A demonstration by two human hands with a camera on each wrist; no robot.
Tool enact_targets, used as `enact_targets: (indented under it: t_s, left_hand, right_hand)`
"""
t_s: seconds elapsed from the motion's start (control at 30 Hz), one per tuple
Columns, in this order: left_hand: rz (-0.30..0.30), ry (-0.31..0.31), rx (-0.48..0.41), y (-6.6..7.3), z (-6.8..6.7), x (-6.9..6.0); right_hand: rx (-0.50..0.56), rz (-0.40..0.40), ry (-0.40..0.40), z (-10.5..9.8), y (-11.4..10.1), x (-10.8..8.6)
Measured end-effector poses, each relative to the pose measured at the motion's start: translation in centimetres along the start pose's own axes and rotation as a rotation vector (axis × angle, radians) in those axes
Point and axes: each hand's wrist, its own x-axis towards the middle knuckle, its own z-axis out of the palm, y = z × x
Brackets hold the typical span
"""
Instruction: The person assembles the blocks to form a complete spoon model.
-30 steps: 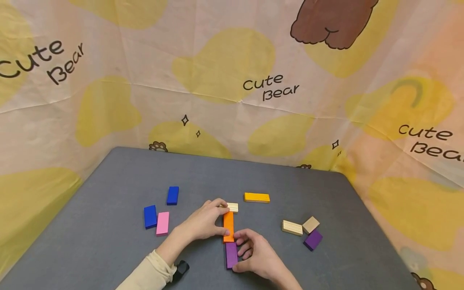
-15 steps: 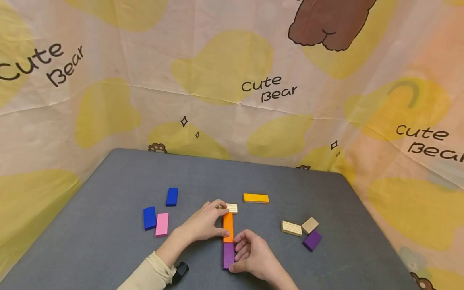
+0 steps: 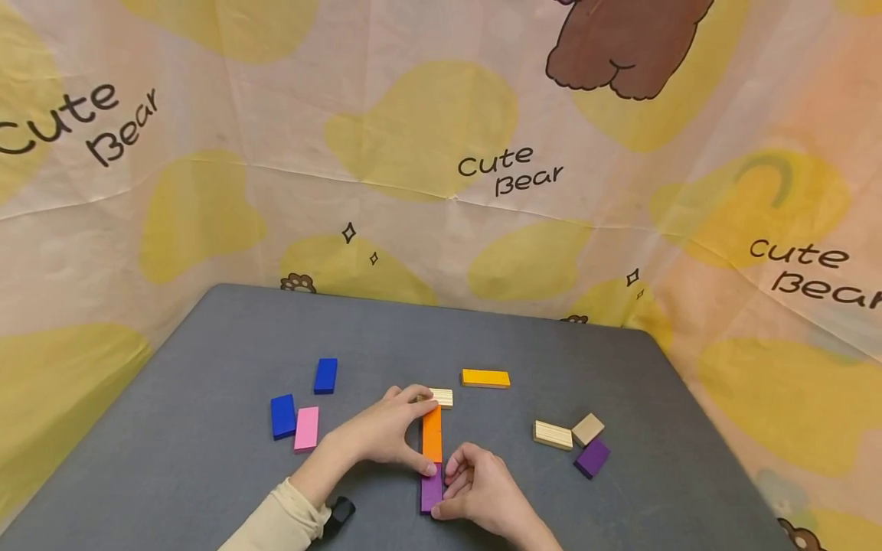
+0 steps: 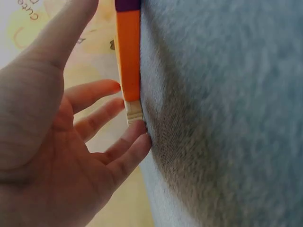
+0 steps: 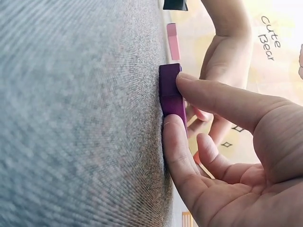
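Observation:
An orange block (image 3: 431, 435) lies in line with a purple block (image 3: 431, 497) at its near end and a plain wooden block (image 3: 443, 398) set crosswise at its far end. My left hand (image 3: 382, 428) spans this row. Its thumb touches the purple block near the joint, and its fingertips touch the far end by the wooden block. Close on the right, my right hand (image 3: 485, 490) holds the near part of the purple block between thumb and index finger. In the right wrist view, the thumb meets the top edge of the purple block (image 5: 170, 80) and the index finger its side.
At left lie two blue blocks (image 3: 282, 417) and a pink block (image 3: 306, 428). A yellow block (image 3: 485, 379) lies beyond the row. At right, wooden blocks (image 3: 553, 435) sit beside another purple block (image 3: 592, 459). A black object (image 3: 339, 514) is near the left sleeve.
The purple block has shifted left with my right hand, into line with the orange block. My left thumb has slid nearer, from the orange block onto the purple one.

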Motion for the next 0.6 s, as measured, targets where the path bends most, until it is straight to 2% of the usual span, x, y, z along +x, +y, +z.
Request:
enact_targets:
  t_s: [0.37,0.6]
  left_hand:
    - [-0.021,0.022,0.057,0.12,0.30,0.28]
    - [-0.003,0.031,0.060,0.15,0.32,0.28]
  right_hand:
    - [0.024,0.021,-0.021,-0.12,0.07,0.02]
    - [0.057,0.010,-0.038,-0.31,0.24,0.10]
